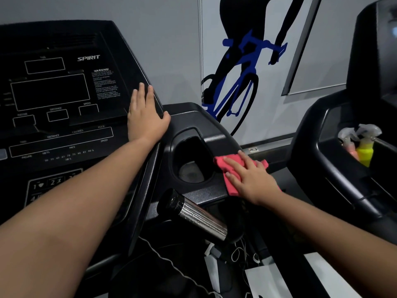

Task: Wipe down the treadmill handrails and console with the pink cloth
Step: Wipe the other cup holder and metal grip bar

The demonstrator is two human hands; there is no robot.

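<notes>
The black treadmill console (53,93) fills the left of the view, its screen dark. My left hand (145,114) lies flat with straight fingers on the console's right edge. To its right is the black side tray with a cup holder (191,160). My right hand (247,177) presses the pink cloth (231,186) flat against the tray's right rim, fingers spread over it. A chrome pulse grip on the handrail (199,216) juts out below the tray, between my two forearms.
A second treadmill (335,168) stands at the right, with spray bottles (363,145), one yellow, in its tray. A wall with a blue cyclist graphic (240,67) is behind. Cables (238,254) hang below the handrail.
</notes>
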